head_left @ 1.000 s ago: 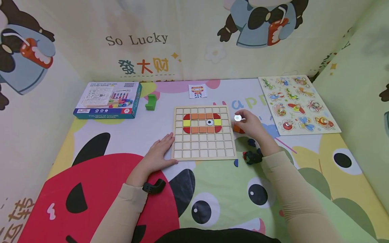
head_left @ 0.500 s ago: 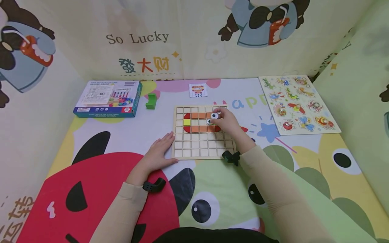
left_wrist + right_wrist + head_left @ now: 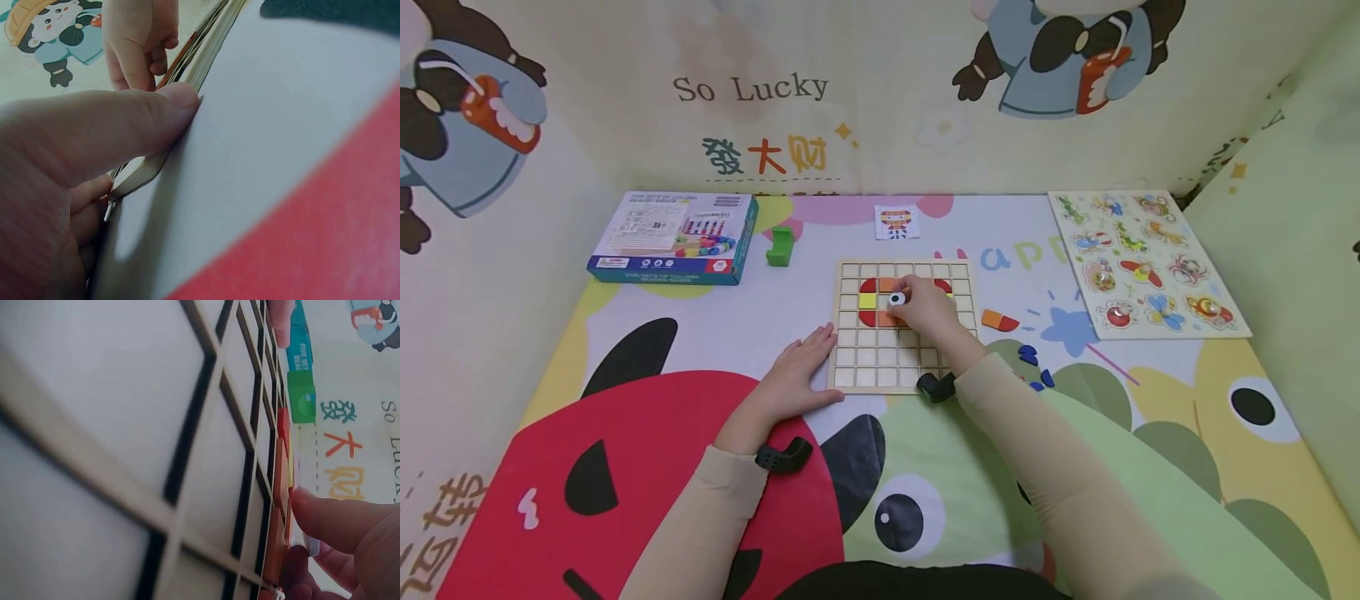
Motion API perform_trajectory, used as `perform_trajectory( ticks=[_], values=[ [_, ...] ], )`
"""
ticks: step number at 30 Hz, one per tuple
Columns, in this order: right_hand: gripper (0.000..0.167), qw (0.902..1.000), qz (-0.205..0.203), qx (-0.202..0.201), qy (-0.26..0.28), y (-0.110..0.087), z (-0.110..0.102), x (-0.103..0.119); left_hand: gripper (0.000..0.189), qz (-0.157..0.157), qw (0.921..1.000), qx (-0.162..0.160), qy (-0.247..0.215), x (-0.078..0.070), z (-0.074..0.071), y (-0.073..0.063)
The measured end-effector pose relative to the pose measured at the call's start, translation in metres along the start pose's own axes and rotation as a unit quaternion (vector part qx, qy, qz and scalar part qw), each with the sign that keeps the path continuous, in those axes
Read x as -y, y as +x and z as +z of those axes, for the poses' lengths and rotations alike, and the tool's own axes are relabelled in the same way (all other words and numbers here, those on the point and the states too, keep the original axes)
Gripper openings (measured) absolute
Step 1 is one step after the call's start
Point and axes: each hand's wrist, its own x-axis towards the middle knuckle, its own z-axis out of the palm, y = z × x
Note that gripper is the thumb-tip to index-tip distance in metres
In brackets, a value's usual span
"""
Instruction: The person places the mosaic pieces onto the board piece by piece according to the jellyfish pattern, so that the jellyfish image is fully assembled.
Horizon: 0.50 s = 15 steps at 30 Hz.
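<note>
A wooden grid board [image 3: 880, 360] lies on the table, with red, yellow and orange tiles [image 3: 868, 300] set in its upper squares. My right hand [image 3: 931, 310] pinches a white tile with a black eye [image 3: 897, 298] over that tile pattern and covers part of it. In the right wrist view, the right thumb [image 3: 340, 519] is close to the orange tiles [image 3: 275, 540]. My left hand [image 3: 792, 377] rests along the board's left edge, fingers stretched out. The left wrist view shows its thumb [image 3: 134, 119] touching the board's edge.
Right of the board lie an orange and a red tile [image 3: 1000, 321] and several blue pieces [image 3: 1028, 355]. Behind it is a small picture card [image 3: 897, 222]. A green block [image 3: 780, 247] and a box [image 3: 673, 237] stand left; an insect puzzle board [image 3: 1150, 265] lies right.
My right hand has carried the eye tile leftward from beside the board to above the tile pattern. My left hand stays at the board's edge. The head view has shifted slightly.
</note>
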Motion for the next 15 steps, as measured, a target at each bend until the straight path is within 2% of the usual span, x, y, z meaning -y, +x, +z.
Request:
perform_trajectory(
  ticks=[5, 15],
  values=[
    [0.028, 0.9988, 0.001, 0.003, -0.049, 0.0011, -0.0008, 0.0015, 0.099, 0.003, 1.0, -0.004, 0.003, 0.0006, 0.0022, 0.0007],
    [0.034, 0.9951, -0.026, 0.004, -0.095, -0.0006, -0.0048, -0.0001, 0.098, 0.01, 0.9998, -0.014, 0.008, 0.0039, 0.0032, 0.0003]
  ],
)
